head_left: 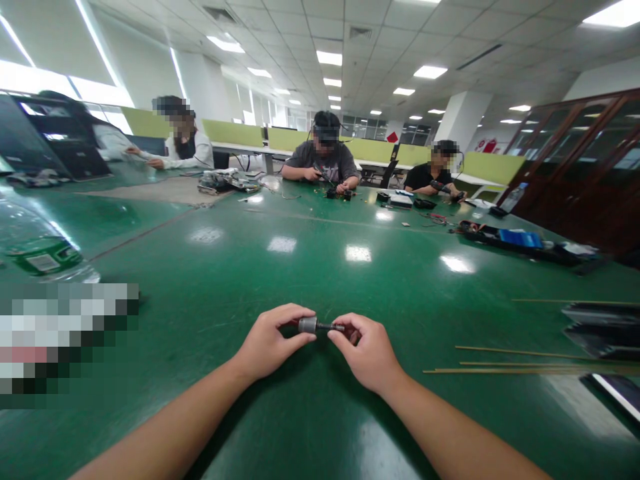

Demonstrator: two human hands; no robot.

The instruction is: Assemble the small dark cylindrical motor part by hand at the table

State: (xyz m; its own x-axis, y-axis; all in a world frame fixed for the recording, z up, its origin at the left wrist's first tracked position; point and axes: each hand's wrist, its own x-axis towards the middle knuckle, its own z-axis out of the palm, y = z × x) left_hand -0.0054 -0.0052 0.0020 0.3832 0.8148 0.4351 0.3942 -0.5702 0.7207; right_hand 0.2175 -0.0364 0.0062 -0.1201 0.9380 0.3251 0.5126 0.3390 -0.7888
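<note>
Between my two hands, just above the green table, lies a small grey metal cylinder with a thin dark shaft (308, 325), held roughly level. My left hand (273, 341) pinches the thick cylinder end between thumb and fingers. The far end of the shaft sits in the fingertips of my right hand (369, 348), with the right thumb below it. A bit of red shows behind the cylinder at the left fingers. The part's exact kind cannot be made out.
Thin brass-coloured rods (500, 371) and dark channel pieces (600, 327) lie at the right, near a dark flat device (613, 403). A plastic bottle (47, 257) stands left. Across the green table (240, 273), several people work among parts; a black tray (530, 248) sits far right.
</note>
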